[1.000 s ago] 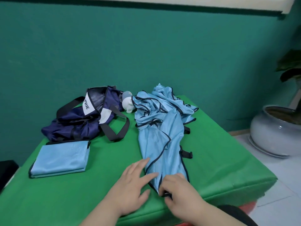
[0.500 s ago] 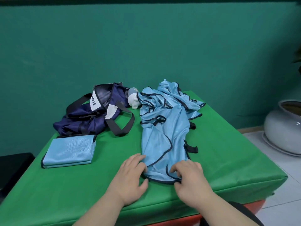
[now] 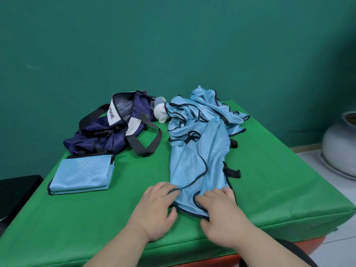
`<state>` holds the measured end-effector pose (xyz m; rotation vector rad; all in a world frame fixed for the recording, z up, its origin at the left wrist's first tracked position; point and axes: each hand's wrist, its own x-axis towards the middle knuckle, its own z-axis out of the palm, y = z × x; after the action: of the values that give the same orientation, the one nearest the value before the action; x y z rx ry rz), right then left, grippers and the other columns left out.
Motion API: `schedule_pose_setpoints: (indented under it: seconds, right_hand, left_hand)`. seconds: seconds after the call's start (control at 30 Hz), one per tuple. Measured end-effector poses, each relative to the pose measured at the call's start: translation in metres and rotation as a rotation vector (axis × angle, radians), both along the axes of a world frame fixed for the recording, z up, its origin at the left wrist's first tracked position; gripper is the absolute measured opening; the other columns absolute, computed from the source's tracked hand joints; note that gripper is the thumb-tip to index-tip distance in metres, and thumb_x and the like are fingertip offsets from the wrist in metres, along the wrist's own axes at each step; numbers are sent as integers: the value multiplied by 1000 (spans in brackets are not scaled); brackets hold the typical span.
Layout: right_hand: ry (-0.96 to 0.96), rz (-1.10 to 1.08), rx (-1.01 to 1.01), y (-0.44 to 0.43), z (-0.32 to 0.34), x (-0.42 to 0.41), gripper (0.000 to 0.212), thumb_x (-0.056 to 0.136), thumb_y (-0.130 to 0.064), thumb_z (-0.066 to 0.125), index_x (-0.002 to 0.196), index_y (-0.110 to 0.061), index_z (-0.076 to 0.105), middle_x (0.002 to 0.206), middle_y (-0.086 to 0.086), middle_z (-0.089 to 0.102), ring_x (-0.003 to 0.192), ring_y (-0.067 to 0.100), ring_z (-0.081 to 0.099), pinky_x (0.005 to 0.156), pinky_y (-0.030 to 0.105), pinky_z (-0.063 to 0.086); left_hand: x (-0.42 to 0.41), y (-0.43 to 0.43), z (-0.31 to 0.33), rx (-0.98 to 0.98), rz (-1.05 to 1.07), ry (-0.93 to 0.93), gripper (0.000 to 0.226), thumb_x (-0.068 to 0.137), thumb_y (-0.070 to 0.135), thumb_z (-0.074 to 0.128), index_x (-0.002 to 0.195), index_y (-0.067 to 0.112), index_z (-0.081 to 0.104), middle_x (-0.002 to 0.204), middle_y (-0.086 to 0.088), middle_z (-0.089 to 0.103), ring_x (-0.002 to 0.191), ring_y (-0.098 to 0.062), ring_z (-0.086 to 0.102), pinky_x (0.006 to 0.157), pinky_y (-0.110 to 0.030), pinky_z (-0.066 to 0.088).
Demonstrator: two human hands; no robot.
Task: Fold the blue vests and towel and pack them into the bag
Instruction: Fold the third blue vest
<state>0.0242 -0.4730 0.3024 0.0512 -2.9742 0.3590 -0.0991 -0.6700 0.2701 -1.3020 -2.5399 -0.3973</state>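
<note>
the left hand (image 3: 154, 211) lay flat with its fingers (image 3: 169, 189) nearly straight, the tips pressing the near left hem of the blue vests (image 3: 200, 151), which trailed in a crumpled heap from the near edge of the green worktop (image 3: 279, 189) to its far side. the right hand (image 3: 221, 214) rested on the same hem, fingers (image 3: 210, 197) spread and relaxed, gripping nothing. the folded towel (image 3: 82, 174) lay to the left, just in front of the navy bag (image 3: 107, 132).
</note>
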Motion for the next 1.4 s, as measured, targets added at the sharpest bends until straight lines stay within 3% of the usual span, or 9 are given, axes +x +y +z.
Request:
schedule_pose_setpoints:
  seconds: [0.23, 0.37, 0.47, 0.63, 0.77, 0.87, 0.97, 1.2, 1.4]
  right_hand:
    - [79, 34, 53, 6, -9, 1, 5, 70, -31, 39, 75, -31, 36, 71, -11, 38, 73, 15, 38, 92, 36, 33]
    - [183, -10, 107, 7, -14, 5, 5, 64, -33, 41, 68, -30, 41, 64, -13, 37, 63, 11, 44, 81, 30, 40]
    - [153, -43, 90, 12, -11, 11, 11, 62, -31, 44, 70, -30, 52, 65, -13, 41, 64, 11, 47, 88, 31, 32]
    - [87, -42, 43, 21, -2, 26, 8, 63, -34, 48, 68, -28, 46, 64, -11, 43, 69, 14, 47, 93, 37, 35]
    - [27, -130, 31, 20, 10, 31, 45, 82, -66, 36, 64, -26, 47, 64, -10, 50, 71, 6, 45, 94, 31, 25]
    - [57, -244, 43, 12, 14, 25, 59, 85, -66, 20, 56, -18, 39, 54, -4, 45, 64, 12, 45, 89, 34, 33]
    - [56, -349, 51, 4, 15, 15, 57, 86, -59, 17, 55, -18, 42, 54, -1, 48, 67, 20, 49, 85, 39, 40]
    - [-35, -522, 32, -3, 14, -5, 41, 91, -50, 38, 68, -18, 51, 68, 2, 60, 73, 22, 53, 85, 34, 41]
    - [-117, -568, 9, -7, 23, -16, 14, 86, -30, 46, 85, -22, 56, 77, -2, 64, 79, 23, 59, 85, 34, 40]
  left_hand:
    - [1, -4, 3, 130, 268, -94, 65, 80, 49, 46, 136, 18, 55, 124, 7, 56, 117, -16, 48, 103, -37, 44]
    - [5, -7, 7, 155, 337, -42, 51, 78, 46, 46, 115, 18, 67, 101, 7, 61, 97, -19, 56, 86, -38, 53]
    - [10, -11, 8, 153, 367, -39, 36, 76, 44, 45, 92, 25, 71, 84, 12, 58, 84, -19, 58, 74, -37, 52]
    - [28, -22, 4, 154, 239, -50, 20, 75, 46, 52, 79, 34, 68, 78, 21, 48, 80, -10, 54, 73, -31, 42]
    - [53, -30, -5, 246, 211, -109, 17, 76, 48, 57, 84, 38, 69, 85, 25, 48, 86, 1, 45, 77, -29, 39]
    - [64, -26, -2, 336, 248, -205, 20, 80, 52, 51, 91, 42, 65, 95, 29, 49, 99, 8, 42, 84, -30, 36]
    - [63, -13, 9, 348, 272, -245, 26, 80, 55, 43, 101, 43, 54, 103, 29, 45, 105, 7, 38, 89, -28, 33]
    - [35, 20, 21, 144, 291, -181, 38, 86, 58, 57, 118, 38, 57, 108, 17, 46, 106, -10, 44, 90, -27, 35]
    - [22, 18, 26, 201, 327, -327, 22, 97, 49, 49, 88, 31, 58, 86, 15, 58, 84, -6, 53, 79, -28, 45]
